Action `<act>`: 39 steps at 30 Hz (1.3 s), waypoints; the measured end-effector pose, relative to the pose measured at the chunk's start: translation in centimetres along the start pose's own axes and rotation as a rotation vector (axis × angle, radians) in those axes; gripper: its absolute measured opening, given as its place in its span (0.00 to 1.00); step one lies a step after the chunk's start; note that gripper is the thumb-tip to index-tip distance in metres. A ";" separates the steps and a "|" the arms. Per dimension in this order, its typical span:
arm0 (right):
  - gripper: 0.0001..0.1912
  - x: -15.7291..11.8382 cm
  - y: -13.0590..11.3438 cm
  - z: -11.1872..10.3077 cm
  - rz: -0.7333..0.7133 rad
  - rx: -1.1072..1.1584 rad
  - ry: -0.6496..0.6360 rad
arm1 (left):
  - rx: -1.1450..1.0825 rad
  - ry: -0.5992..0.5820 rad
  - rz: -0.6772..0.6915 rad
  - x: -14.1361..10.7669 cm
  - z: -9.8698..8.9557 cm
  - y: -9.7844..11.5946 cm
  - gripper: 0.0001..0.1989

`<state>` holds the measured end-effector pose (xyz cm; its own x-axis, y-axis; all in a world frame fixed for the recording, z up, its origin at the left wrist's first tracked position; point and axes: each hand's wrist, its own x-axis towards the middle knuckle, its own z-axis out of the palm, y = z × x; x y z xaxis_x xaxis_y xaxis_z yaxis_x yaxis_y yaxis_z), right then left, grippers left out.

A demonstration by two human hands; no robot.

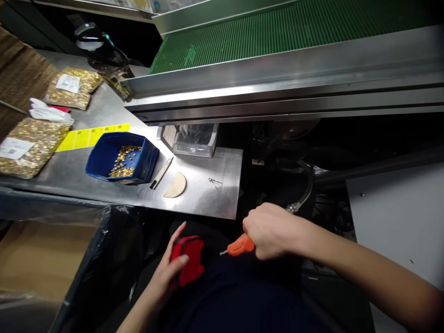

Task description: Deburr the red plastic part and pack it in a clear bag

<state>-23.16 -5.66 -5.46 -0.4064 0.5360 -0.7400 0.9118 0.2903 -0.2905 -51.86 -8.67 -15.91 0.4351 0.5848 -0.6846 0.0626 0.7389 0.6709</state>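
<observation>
My left hand (166,273) is wrapped round a red plastic part (190,261) with black edges, held low over my lap. To its right, my right hand (268,230) grips an orange air blow gun (241,245), whose thin metal nozzle points left toward the red part without touching it. A clear hose (307,192) runs up and back from beside the right wrist. On the metal table (208,203) ahead lie a pale half-round piece (175,186), a slim knife-like tool (161,174) and some small metal pins (214,181).
A blue bin (147,159) holds small brass-coloured pieces, with a clear bin (194,143) beside it. Bags of brass pieces (34,148), a yellow label strip (93,135) and a bottle (111,64) stand left. A green conveyor (243,34) spans the back; a plastic-lined box (45,254) sits lower left.
</observation>
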 end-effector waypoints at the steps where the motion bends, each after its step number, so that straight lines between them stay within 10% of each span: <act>1: 0.08 -0.3 -0.3 0.7 -0.016 0.021 0.003 | -0.216 0.027 -0.050 0.0 0.0 -0.8 0.46; 5: 0.10 -0.4 -0.1 3.9 -0.021 0.014 0.044 | -0.659 0.074 -0.139 0.2 1.1 -3.5 0.40; 8: 0.12 0.2 3.9 5.6 0.041 -0.095 0.318 | -0.734 0.095 -0.121 0.5 1.3 -3.2 0.40; 11: 0.17 2.0 10.2 6.3 0.175 -0.257 0.522 | -0.640 0.081 -0.045 1.4 1.2 -1.0 0.38; 19: 0.20 11.4 20.8 6.2 0.360 -0.320 0.492 | -0.060 0.057 0.217 8.9 2.8 4.3 0.33; 32: 0.25 13.8 22.0 7.6 0.383 -0.324 0.542 | 0.488 0.105 0.411 12.5 0.9 4.5 0.25; 39: 0.29 9.1 19.0 6.6 0.406 -0.271 0.696 | 0.842 0.232 0.555 12.7 0.5 4.9 0.20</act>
<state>-9.13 -0.52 -21.73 -0.0752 0.9793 -0.1878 0.9851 0.1022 0.1382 -45.53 2.19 -21.18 0.4159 0.8879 -0.1966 0.5529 -0.0753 0.8298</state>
